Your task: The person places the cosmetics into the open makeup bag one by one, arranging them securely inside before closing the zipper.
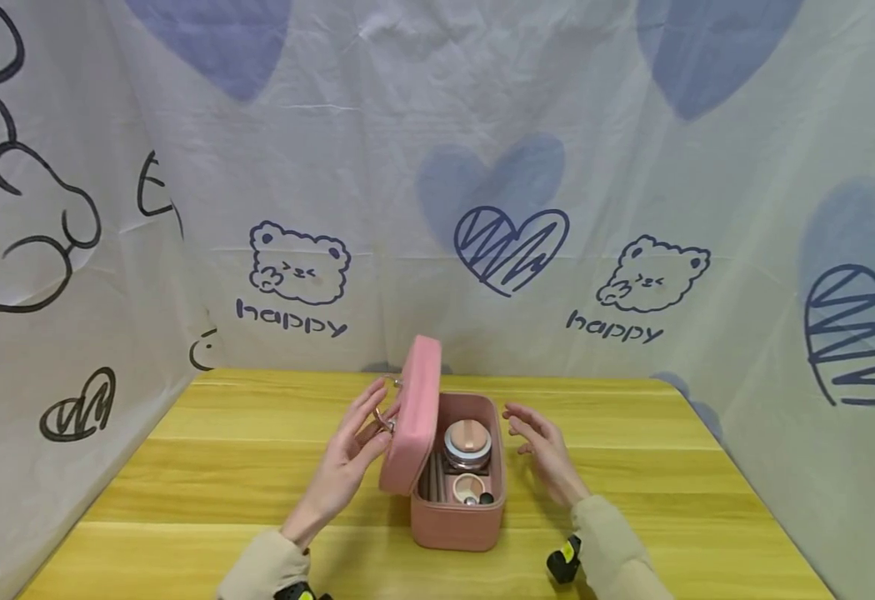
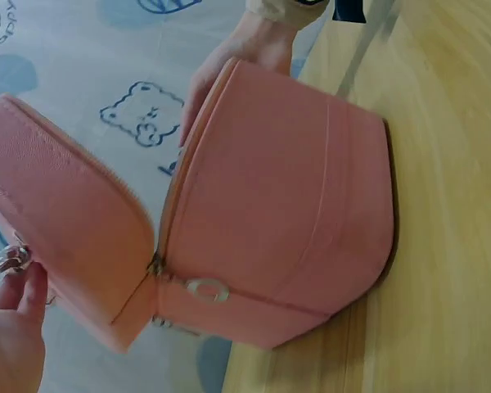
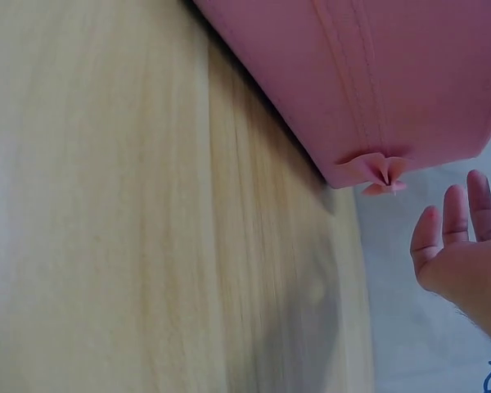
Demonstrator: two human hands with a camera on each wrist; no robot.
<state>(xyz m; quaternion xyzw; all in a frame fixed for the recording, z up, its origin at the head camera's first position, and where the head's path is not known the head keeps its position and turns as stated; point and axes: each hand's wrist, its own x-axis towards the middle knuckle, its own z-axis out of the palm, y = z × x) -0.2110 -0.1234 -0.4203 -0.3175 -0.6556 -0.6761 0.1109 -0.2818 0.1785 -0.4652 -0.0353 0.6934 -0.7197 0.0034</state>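
Note:
A pink makeup case (image 1: 458, 529) stands on the table, its lid (image 1: 418, 408) raised and tilted to the left. My left hand (image 1: 336, 468) holds the lid by its handle (image 2: 8, 262), fingers around the metal rings. Inside the case are a round jar with a peach powder puff (image 1: 468, 436) on top, a small round compact (image 1: 469, 487) and slim sticks (image 1: 436, 477) along the left wall. To the right of the case my right hand (image 1: 546, 450) is held with fingers loosely extended, gripping nothing. A zipper pull (image 2: 207, 289) hangs at the hinge side.
The yellow wood-grain table (image 1: 632, 483) reaches back to a white printed cloth (image 1: 400, 167) hanging behind it and along both sides. A small pink bow (image 3: 382, 169) sits on the case's outer side.

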